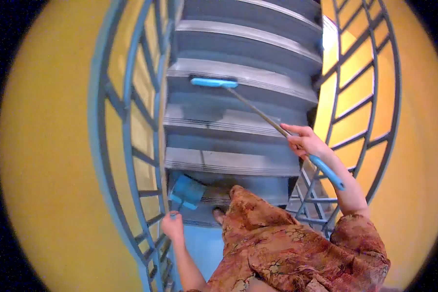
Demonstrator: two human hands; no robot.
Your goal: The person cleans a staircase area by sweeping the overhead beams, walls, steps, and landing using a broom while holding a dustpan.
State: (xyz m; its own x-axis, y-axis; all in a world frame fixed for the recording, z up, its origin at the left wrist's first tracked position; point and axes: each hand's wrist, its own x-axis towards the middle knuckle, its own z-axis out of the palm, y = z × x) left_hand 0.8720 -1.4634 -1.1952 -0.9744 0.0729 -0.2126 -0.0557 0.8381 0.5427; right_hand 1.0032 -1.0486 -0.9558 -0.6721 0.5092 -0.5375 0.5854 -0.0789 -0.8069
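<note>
My right hand (304,141) is closed around the metal shaft of a long-handled broom (258,112). The broom's blue head (214,82) lies across a step's front edge up the stairs, and its blue grip end reaches back along my forearm. Low on the left, my left hand (172,225) grips the upright handle of a blue dustpan (187,190). The dustpan's pan is down by the lowest steps, close to the left railing. Whether any dirt lies in it, I cannot tell.
Grey stairs (233,158) with ridged edges rise ahead of me. Metal railings stand on the left (126,97) and the right (374,92), with yellow walls (48,146) beyond. One shoe (219,214) shows beside my patterned brown clothing (287,243), above a light blue floor (202,248).
</note>
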